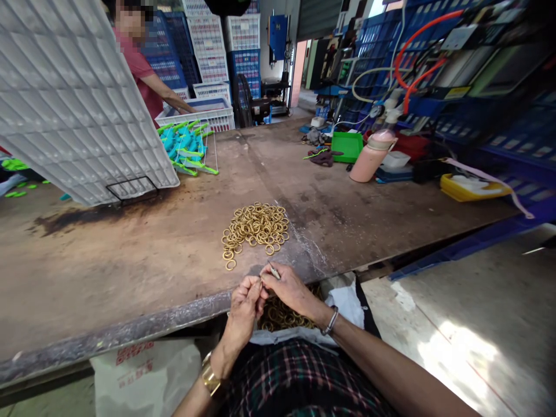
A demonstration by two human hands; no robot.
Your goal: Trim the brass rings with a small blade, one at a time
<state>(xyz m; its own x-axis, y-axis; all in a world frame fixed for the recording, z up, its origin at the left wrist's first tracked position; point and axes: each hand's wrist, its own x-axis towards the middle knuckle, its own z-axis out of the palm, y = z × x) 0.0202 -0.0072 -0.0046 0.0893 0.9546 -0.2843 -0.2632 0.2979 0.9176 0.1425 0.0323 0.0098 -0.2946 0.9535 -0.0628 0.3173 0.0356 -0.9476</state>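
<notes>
At the table's near edge the left hand and right hand pinch 1 small tool or part between closed fingertips, seemingly mid-assembly, so fetching from the brass ring pile beyond calls for a free finger.

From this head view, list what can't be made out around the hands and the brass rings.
- What the left hand pinches: hidden by its own fingers.
- The thin piece at the right hand: too small to identify.
- The rings in the bag on the lap: mostly covered by both hands.
- How many rings are in the ring pile: overlapping, too small.
- The white crate: cut off by the top and left edges.
</notes>
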